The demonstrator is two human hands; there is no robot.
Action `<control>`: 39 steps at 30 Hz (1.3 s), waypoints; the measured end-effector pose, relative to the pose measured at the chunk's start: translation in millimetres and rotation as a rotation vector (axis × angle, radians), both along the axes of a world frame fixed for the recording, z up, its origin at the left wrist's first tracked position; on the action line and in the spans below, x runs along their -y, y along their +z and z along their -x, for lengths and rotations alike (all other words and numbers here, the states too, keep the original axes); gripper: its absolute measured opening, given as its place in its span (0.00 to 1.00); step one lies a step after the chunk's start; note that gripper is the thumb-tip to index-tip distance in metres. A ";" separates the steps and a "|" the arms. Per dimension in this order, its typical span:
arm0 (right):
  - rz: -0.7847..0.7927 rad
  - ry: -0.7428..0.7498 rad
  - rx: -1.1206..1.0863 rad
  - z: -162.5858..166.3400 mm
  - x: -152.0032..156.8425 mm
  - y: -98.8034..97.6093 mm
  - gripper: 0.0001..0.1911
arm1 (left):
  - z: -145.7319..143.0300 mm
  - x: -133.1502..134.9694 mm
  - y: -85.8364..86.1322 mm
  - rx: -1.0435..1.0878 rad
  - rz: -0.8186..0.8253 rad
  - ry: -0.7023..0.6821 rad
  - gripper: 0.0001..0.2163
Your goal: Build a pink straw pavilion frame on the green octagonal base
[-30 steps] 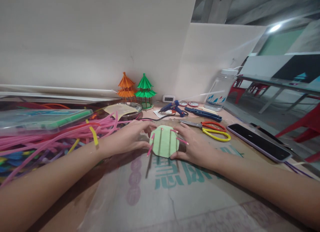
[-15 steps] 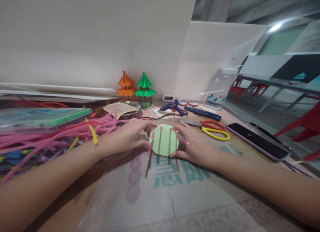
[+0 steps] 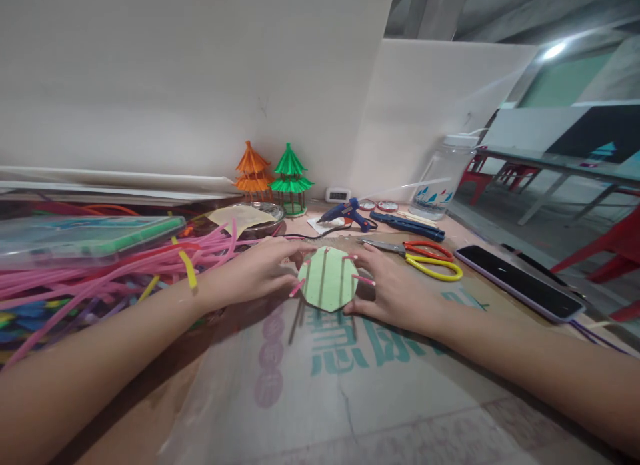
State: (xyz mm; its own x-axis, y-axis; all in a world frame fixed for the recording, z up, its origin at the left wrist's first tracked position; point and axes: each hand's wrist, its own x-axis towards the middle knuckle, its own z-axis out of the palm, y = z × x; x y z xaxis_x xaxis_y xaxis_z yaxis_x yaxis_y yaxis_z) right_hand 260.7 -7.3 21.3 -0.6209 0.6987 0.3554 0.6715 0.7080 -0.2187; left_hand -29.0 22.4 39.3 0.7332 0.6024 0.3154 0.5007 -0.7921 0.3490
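A light green octagonal card (image 3: 329, 279) is held up between my two hands, its flat face toward me. Several short pink stems stick out around its rim, and dark stripes cross its face. From the left, my left hand (image 3: 267, 268) grips the edge with thumb and fingers. My right hand (image 3: 387, 285) does the same at the right edge, its thumb low and its fingers high. The back of the card is hidden, and so are some fingertips. Below it lies a printed plastic-covered sheet (image 3: 400, 405) with teal characters.
Pink pipe cleaners (image 3: 120, 268) and a plastic case (image 3: 90, 241) crowd the left. Orange (image 3: 253, 168) and green (image 3: 290, 171) model pagodas stand behind. A glue gun (image 3: 347, 215), blue-handled tool (image 3: 407, 226), scissors (image 3: 430, 258), phone (image 3: 520, 281) and bottle (image 3: 440, 178) sit at right.
The card has turned and tilted slightly between my hands, so the pink stem at its left now points out more sideways. Both hands keep their hold in nearly the same place.
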 end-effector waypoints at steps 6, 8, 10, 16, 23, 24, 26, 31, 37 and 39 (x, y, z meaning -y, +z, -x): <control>0.003 -0.039 -0.001 0.6 -0.1 -2.1 0.33 | 3.4 -4.8 -0.4 -0.022 -0.002 0.004 0.24; -0.004 -0.030 -0.013 0.6 -1.2 -3.3 0.31 | 3.0 -4.9 0.7 -0.027 0.003 -0.003 0.24; -0.013 -0.024 -0.019 0.3 -2.0 -4.2 0.30 | 2.6 -5.0 1.2 -0.021 -0.001 -0.017 0.24; -0.007 -0.052 -0.016 -0.6 -1.9 -5.1 0.31 | 3.3 -5.1 0.0 -0.021 0.009 -0.011 0.24; 0.157 -0.054 -0.047 -4.5 -11.9 -11.1 0.32 | -0.2 -11.0 -10.0 0.005 0.075 -0.055 0.18; 0.193 -0.047 -0.053 -5.6 -14.5 -12.4 0.32 | -0.5 -12.5 -13.4 -0.007 0.088 -0.052 0.16; 0.231 -0.018 -0.059 -7.8 -19.2 -14.5 0.32 | 0.2 -15.3 -19.9 -0.036 0.097 -0.016 0.15; 0.243 -0.034 -0.067 -10.4 -23.9 -16.3 0.36 | 11.1 -24.6 -23.5 -0.093 0.082 0.213 0.14; 0.224 -0.046 -0.081 -12.9 -27.5 -22.3 0.44 | 30.9 -50.8 -27.3 -0.109 -0.109 0.473 0.14; 0.205 -0.019 -0.093 -12.6 -28.1 -23.8 0.45 | 35.1 -55.7 -33.1 -0.133 -0.137 0.491 0.14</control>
